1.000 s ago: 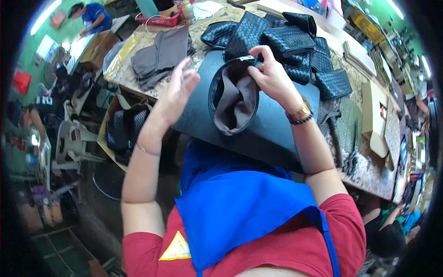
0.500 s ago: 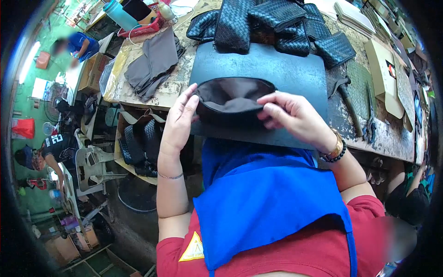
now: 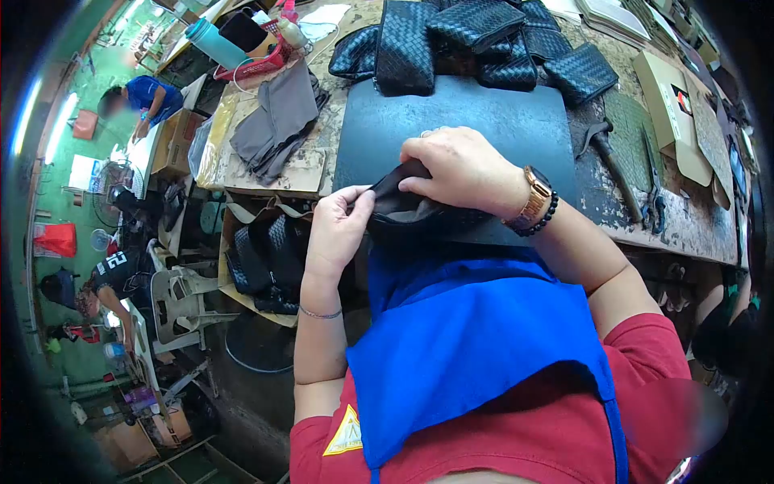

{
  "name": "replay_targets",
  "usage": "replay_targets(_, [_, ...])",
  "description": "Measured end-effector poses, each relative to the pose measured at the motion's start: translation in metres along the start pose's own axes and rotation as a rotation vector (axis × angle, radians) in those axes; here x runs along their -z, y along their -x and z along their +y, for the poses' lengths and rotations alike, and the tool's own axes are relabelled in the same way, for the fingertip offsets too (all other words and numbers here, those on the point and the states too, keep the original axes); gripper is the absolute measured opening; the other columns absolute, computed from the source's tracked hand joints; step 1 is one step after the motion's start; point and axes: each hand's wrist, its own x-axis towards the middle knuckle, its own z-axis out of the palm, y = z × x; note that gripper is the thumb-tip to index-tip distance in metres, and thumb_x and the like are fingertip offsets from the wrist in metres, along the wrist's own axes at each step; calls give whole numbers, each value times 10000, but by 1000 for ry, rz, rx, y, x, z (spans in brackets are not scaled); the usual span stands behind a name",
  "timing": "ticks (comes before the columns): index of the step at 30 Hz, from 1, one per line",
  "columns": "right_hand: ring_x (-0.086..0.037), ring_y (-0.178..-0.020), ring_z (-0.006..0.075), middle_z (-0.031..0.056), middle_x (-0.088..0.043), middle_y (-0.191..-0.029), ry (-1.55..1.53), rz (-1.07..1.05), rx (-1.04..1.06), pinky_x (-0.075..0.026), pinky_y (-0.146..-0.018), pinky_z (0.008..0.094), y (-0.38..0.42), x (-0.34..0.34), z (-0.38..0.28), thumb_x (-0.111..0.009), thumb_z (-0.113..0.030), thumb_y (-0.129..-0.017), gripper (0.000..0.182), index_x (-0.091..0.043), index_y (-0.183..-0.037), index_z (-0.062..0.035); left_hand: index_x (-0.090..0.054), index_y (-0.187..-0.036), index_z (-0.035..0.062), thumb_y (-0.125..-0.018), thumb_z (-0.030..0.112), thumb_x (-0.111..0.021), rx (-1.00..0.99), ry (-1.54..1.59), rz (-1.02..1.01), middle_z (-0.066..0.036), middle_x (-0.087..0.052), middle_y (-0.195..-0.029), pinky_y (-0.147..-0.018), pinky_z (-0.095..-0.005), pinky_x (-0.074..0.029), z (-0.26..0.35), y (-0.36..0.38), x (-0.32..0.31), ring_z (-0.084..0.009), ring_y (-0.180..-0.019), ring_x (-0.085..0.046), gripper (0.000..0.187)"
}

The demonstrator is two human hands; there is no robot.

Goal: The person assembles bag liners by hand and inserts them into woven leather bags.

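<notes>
A dark pouch [image 3: 403, 216] with a brown-grey lining is held at the front edge of a smooth black board [image 3: 459, 113]. My left hand [image 3: 340, 230] pinches the pouch's left rim between thumb and fingers. Across the top of the opening, my right hand [image 3: 459, 173] grips the far rim, its thumb at the lining and its fingertips partly hidden. Several black woven pouches [image 3: 405, 48] lie behind the board. Folded grey-brown cloth [image 3: 278, 121] rests on the table to the left.
A hammer [image 3: 610, 169] and scissors [image 3: 653, 189] lie at the right, beside an open carton [image 3: 669, 105]. A box of woven pieces [image 3: 270, 262] stands below left, near a plastic chair [image 3: 181, 302]. Two people work at far left; a red basket [image 3: 262, 64] is at back left.
My right hand has moved left and up over the pouch, from its right end to the far rim. The wide oval opening is now narrower and tilted. The view has shifted slightly.
</notes>
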Motion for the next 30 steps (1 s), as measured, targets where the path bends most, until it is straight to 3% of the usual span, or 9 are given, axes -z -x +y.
replay_targets(2, [-658,-848,329,134,-675,-831,-38,5,24,-509,-748,444,-1,3,1,-691,-283,-824,226,-658,-897,-71,-688,-1075,-49,-965,156,-586,-54,5,33,37,-623,-743,-627,-198,-432,-10,-4,1,-22,-676,-511,254])
replay_targets(6, [-654,-794,322,122,-668,-802,-50,135,96,-504,-706,436,-27,11,2,-676,-239,-841,167,-650,-884,-80,-676,-1089,-55,-982,161,-567,-290,-147,305,23,-619,-777,-626,-201,-418,15,-13,3,-26,-692,-498,265])
replay_targets(9, [-651,-769,321,126,-662,-781,-33,209,138,-502,-679,428,-47,-2,15,-674,-229,-847,150,-657,-875,-83,-675,-1103,-50,-989,183,-571,-375,-171,307,8,-639,-811,-645,-209,-435,7,-39,11,-36,-721,-524,279])
replay_targets(10, [-651,-766,320,125,-661,-774,-38,206,126,-502,-678,427,-52,-9,21,-673,-231,-848,149,-661,-873,-85,-670,-1130,-52,-970,163,-610,-175,-100,252,-22,-675,-879,-712,-212,-472,7,-44,16,-54,-788,-579,275])
replay_targets(13, [-670,-777,311,123,-687,-793,-55,185,68,-520,-697,411,-58,-14,29,-668,-230,-851,148,-684,-888,-88,-641,-1187,-63,-938,111,-648,-132,-86,131,-70,-701,-1000,-792,-215,-496,21,-48,23,-79,-886,-626,304])
replay_targets(15, [-680,-786,305,122,-702,-814,-109,199,45,-530,-708,403,-61,-16,32,-666,-228,-852,148,-692,-889,-87,-541,-1308,-72,-901,2,-624,-223,-8,58,-127,-686,-1134,-842,-220,-505,23,-53,29,-101,-967,-643,422])
replay_targets(24, [-689,-754,299,117,-709,-799,-154,96,92,-540,-715,376,-57,-6,32,-686,-224,-852,150,-710,-870,-77,-530,-1315,-30,-877,-50,-576,-141,-43,77,-93,-706,-1034,-716,-180,-485,24,-67,37,-49,-795,-609,441])
replay_targets(30, [-686,-727,304,137,-699,-770,-267,47,38,-535,-710,374,-48,-2,31,-694,-220,-852,178,-710,-851,-43,-463,-1360,-13,-880,-80,-525,-127,62,26,-99,-685,-1055,-803,-207,-487,26,-68,30,-80,-890,-621,489])
